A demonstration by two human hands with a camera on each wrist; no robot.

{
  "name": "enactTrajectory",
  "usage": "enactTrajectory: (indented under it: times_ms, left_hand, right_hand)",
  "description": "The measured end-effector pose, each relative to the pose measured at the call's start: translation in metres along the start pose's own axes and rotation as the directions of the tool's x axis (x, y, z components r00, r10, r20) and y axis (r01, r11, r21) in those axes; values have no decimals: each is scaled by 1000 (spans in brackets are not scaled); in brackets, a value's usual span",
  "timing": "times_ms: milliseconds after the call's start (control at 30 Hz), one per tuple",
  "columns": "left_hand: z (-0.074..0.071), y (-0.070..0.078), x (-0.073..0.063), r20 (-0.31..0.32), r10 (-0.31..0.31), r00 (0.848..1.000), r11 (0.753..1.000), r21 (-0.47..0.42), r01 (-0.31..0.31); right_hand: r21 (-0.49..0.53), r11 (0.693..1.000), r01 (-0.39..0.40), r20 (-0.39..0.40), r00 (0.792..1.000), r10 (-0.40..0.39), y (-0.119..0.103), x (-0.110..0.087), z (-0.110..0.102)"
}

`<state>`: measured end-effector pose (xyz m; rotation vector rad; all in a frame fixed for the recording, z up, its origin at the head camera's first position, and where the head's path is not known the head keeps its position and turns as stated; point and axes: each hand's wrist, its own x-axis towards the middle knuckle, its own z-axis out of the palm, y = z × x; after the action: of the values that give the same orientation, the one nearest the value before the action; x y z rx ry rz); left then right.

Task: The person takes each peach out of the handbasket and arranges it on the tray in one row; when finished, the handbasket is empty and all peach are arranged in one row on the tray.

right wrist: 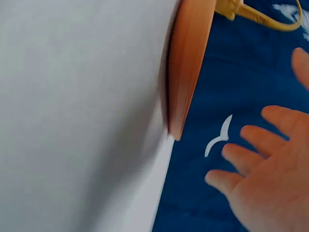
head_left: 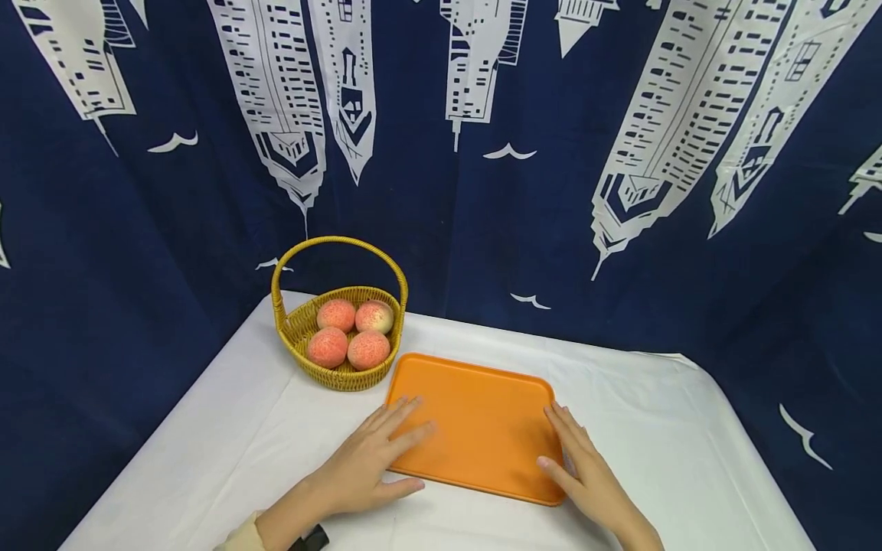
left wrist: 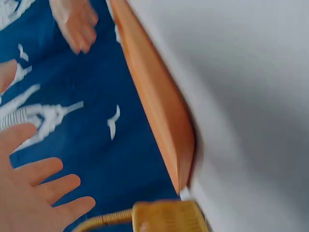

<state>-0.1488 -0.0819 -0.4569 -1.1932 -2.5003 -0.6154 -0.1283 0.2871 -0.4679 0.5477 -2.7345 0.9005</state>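
Observation:
An orange rectangular tray (head_left: 475, 421) lies flat on the white-covered table. My left hand (head_left: 368, 463), fingers spread, hovers over the tray's left end and holds nothing. At the opposite end my right hand (head_left: 586, 471) has its fingers extended by the tray's right edge, also without anything in it. Both wrist views show the tray's side wall, with the left hand (left wrist: 34, 183) and the right hand (right wrist: 270, 169) apart from it. Behind the tray to the left stands a yellow wicker basket (head_left: 344, 380) with a tall handle, holding several pinkish-orange peaches (head_left: 368, 350).
The white tablecloth (head_left: 661, 444) spreads around the tray on all sides. A dark blue curtain (head_left: 455, 222) printed with white buildings and birds hangs behind the table and along its sides. A black band (head_left: 313, 538) is on the left wrist.

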Motion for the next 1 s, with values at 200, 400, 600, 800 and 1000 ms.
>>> enactTrajectory:
  times_ms: [200,400,600,800,1000]
  left_hand:
    - [-23,-40,6,-263,-215,941,974,-133,185]
    - [-53,-98,5,-382,-506,773,855,-339,392]
    - [-69,-130,2,-301,-627,718,765,-409,497]
    - [-70,-148,7,-206,-652,730,727,-442,525]
    - [-65,-160,10,-115,-658,744,718,-396,573]
  right_hand:
    - [105,982,-158,73,986,150,27,0,-10]
    - [125,965,-230,153,966,210,37,-3,-10]
    - [145,956,-254,174,958,228,41,-3,-9]
    - [110,945,-309,230,933,278,44,-2,-9]
    - [135,915,-380,288,899,331,44,-2,-8]
